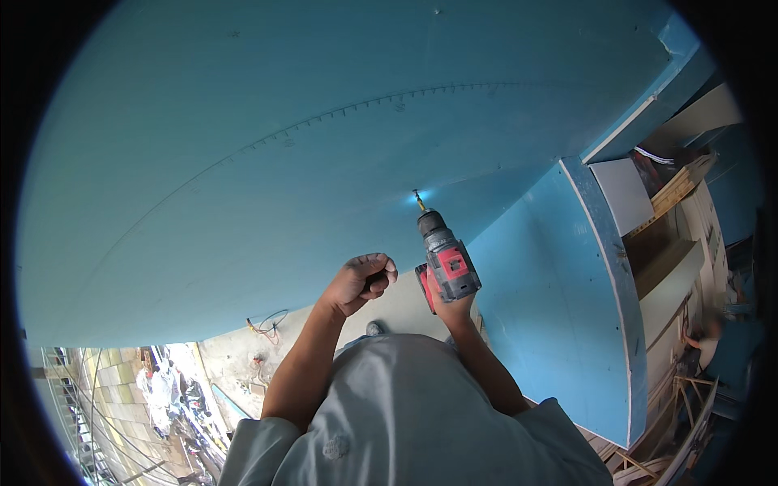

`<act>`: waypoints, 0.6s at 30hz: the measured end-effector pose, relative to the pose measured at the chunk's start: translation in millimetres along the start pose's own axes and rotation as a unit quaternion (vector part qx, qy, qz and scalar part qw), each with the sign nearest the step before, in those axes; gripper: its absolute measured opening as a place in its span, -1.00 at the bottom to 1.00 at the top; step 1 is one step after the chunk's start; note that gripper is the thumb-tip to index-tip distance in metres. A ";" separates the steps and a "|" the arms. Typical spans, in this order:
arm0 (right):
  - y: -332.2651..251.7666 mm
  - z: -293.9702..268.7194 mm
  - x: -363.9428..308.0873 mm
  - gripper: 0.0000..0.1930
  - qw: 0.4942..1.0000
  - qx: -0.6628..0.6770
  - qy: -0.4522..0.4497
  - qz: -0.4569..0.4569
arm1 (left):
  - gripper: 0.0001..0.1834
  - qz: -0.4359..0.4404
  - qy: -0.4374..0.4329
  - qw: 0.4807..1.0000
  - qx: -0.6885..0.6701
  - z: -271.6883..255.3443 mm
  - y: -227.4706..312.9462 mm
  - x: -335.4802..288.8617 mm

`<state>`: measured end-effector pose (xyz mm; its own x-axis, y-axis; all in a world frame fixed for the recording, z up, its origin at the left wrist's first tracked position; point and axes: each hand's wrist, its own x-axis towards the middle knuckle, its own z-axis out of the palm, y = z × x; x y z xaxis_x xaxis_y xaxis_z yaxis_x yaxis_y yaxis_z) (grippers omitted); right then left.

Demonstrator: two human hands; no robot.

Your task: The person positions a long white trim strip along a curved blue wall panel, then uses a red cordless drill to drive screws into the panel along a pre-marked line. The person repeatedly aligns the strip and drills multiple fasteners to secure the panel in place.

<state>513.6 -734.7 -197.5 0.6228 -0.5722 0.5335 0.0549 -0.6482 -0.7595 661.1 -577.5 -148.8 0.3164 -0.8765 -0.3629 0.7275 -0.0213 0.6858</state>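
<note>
My right hand (456,308) is wrapped round the grip of a red and black cordless drill (450,257). Its bit (420,202) points away from me at the large blue-green plasterboard (275,211). At the bit's tip a small dark screw (415,192) meets the board's face, lit by the drill's lamp. How deep the screw sits is too small to tell. Left of the drill, my left hand (363,283) is raised with its fingers curled in. Whatever it holds, if anything, is hidden in the fingers.
A second blue board (551,300) stands at an angle on the right. Beyond its edge are wooden strips (673,194) and a pale panel (622,194). Loose cables (267,328) hang below the large board. Bright debris (166,393) lies at the lower left, beside block paving (117,381).
</note>
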 end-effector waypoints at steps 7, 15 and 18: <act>2.2 -2.1 5.7 -0.86 0.998 0.012 -0.054 0.013 | -0.77 0.013 0.015 0.999 -0.033 4.2 0.7 -0.5; -2.3 -2.3 -0.2 -0.62 0.998 -0.019 -0.060 -0.006 | -0.74 0.056 0.048 0.997 -0.036 31.9 18.4 51.7; 3.1 -4.0 -3.8 -0.65 0.997 -0.007 -0.070 0.003 | -0.70 0.081 0.072 0.991 -0.079 39.8 22.8 69.3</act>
<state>508.3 -736.6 -200.4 0.7268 -0.5009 0.4700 0.0398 -0.6524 -0.7568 675.4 -657.8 -133.3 0.5123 -0.7843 -0.3500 0.7423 0.1994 0.6397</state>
